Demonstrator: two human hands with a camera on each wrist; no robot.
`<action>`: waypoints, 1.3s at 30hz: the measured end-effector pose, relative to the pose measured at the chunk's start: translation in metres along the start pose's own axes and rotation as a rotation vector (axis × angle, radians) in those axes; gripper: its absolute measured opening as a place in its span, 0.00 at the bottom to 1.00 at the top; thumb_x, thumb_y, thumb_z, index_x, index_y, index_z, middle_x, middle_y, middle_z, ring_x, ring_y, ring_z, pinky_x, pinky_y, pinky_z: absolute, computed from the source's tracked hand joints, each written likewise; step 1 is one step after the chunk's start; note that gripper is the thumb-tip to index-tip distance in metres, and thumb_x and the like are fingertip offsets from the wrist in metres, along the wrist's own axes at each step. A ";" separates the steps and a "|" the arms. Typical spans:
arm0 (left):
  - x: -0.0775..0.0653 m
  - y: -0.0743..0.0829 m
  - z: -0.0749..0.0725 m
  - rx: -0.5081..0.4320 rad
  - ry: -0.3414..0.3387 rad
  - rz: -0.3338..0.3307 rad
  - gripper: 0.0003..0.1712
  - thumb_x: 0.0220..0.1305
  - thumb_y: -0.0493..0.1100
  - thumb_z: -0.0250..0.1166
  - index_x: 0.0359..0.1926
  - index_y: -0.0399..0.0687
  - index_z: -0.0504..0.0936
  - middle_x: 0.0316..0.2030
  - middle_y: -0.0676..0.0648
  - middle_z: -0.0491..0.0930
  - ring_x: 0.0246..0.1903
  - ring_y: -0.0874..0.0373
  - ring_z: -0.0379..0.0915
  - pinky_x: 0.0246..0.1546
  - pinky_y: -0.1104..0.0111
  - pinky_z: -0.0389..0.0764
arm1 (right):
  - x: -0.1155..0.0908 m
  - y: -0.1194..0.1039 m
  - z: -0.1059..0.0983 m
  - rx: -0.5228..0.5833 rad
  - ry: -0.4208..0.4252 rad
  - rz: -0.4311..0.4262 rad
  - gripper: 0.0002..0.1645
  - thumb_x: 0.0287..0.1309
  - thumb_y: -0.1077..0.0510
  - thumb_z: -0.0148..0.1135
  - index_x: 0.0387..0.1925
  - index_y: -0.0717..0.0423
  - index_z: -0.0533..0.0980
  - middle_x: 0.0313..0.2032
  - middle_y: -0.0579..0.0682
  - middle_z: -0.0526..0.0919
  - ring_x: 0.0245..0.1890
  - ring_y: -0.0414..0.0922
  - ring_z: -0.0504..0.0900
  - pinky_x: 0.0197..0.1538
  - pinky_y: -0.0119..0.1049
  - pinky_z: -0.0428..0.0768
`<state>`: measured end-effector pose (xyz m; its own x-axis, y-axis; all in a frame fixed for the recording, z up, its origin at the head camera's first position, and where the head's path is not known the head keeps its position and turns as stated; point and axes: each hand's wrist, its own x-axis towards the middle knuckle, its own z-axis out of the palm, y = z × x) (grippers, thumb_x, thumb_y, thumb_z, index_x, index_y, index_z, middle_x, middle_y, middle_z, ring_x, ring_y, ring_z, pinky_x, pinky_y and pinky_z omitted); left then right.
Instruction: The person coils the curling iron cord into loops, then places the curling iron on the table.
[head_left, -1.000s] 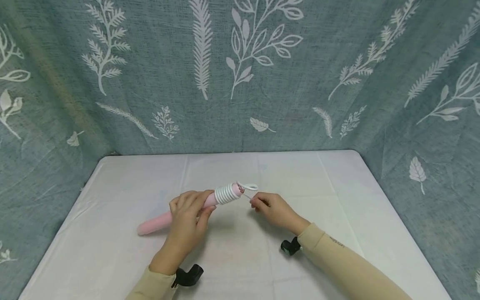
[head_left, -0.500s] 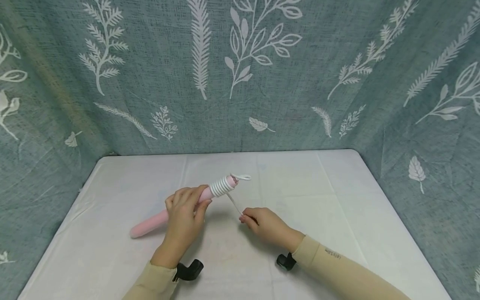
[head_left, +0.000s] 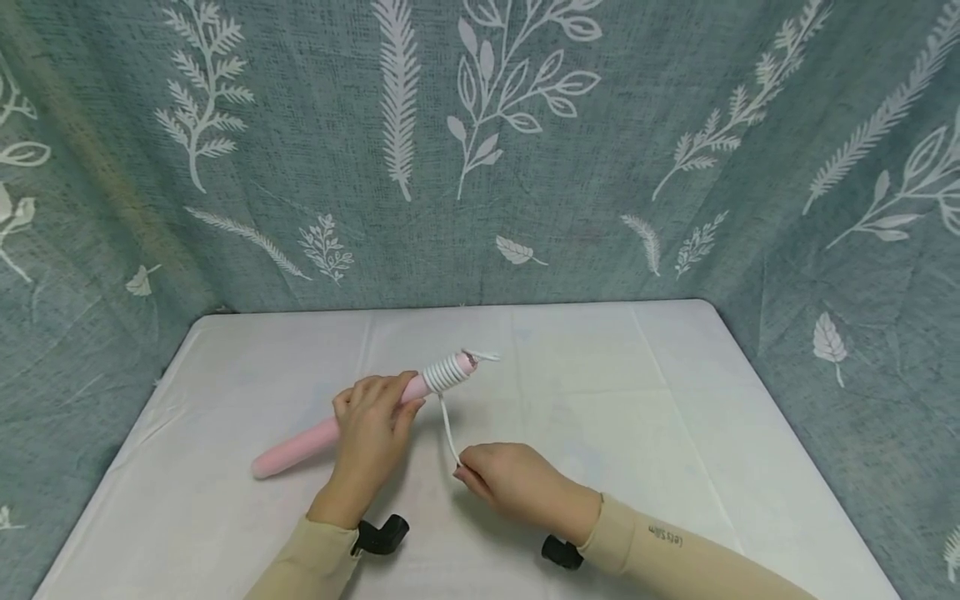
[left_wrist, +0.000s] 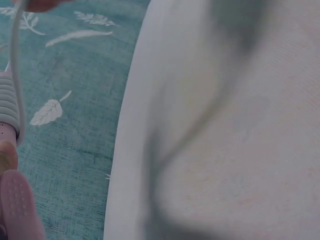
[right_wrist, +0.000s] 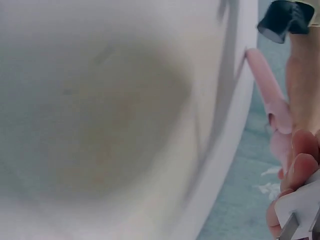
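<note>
A pink curling iron [head_left: 296,450] is held aslant over the table, its smooth end to the lower left. White cord [head_left: 445,373] is wound in several turns round its upper right end, with a small loop sticking out past the tip. My left hand [head_left: 371,429] grips the middle of the iron, below the turns. My right hand [head_left: 517,482], lower and to the right, pinches a free length of cord that runs up to the coil. A white plug with metal prongs [right_wrist: 300,202] shows in that hand in the right wrist view.
A white cloth covers the table [head_left: 600,375]. A blue-green curtain [head_left: 315,125] with white leaf prints stands behind it and at both sides. Black camera mounts [head_left: 382,534] sit on both wrists.
My right hand has moved down and left, carrying the cord from beside the iron's tip to below the coil. The iron has shifted slightly left in my left hand, its grip unchanged.
</note>
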<state>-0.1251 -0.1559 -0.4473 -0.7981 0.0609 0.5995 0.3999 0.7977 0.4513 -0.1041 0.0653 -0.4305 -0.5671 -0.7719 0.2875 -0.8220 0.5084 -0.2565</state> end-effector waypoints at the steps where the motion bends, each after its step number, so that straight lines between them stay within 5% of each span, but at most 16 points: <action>1: -0.001 0.000 0.001 0.004 -0.005 0.001 0.21 0.57 0.43 0.71 0.52 0.46 0.81 0.41 0.44 0.82 0.47 0.45 0.70 0.49 0.49 0.57 | 0.000 -0.001 -0.001 -0.001 0.001 -0.004 0.14 0.68 0.55 0.57 0.25 0.49 0.69 0.19 0.37 0.62 0.20 0.32 0.61 0.25 0.25 0.63; 14: -0.008 0.000 0.006 0.038 -0.084 0.018 0.21 0.58 0.44 0.70 0.53 0.46 0.81 0.41 0.45 0.82 0.48 0.45 0.71 0.50 0.49 0.58 | 0.002 -0.006 -0.010 -0.011 0.080 -0.074 0.15 0.67 0.57 0.57 0.24 0.49 0.67 0.19 0.37 0.60 0.19 0.32 0.60 0.25 0.25 0.62; 25: -0.021 0.001 0.012 0.081 -0.217 0.083 0.19 0.61 0.45 0.68 0.53 0.48 0.81 0.41 0.47 0.81 0.48 0.47 0.71 0.49 0.51 0.59 | 0.004 -0.004 -0.017 -0.061 0.061 -0.081 0.14 0.67 0.56 0.57 0.24 0.50 0.69 0.19 0.38 0.62 0.20 0.33 0.62 0.26 0.25 0.63; 33: -0.029 0.001 0.014 0.094 -0.329 0.140 0.20 0.61 0.44 0.68 0.54 0.49 0.80 0.41 0.51 0.81 0.49 0.49 0.71 0.50 0.51 0.60 | 0.009 0.001 -0.022 -0.124 0.069 -0.084 0.11 0.67 0.55 0.58 0.27 0.50 0.74 0.22 0.40 0.72 0.23 0.35 0.69 0.32 0.30 0.74; 39: -0.032 0.003 0.013 0.088 -0.350 0.158 0.19 0.60 0.44 0.69 0.52 0.49 0.81 0.40 0.52 0.82 0.48 0.51 0.72 0.50 0.51 0.60 | 0.012 0.007 -0.030 -0.110 0.097 -0.126 0.08 0.66 0.56 0.59 0.30 0.52 0.78 0.24 0.40 0.75 0.24 0.35 0.72 0.33 0.29 0.74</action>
<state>-0.1042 -0.1476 -0.4739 -0.8414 0.3761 0.3881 0.5021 0.8098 0.3036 -0.1180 0.0706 -0.4015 -0.4574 -0.7944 0.3996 -0.8844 0.4531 -0.1117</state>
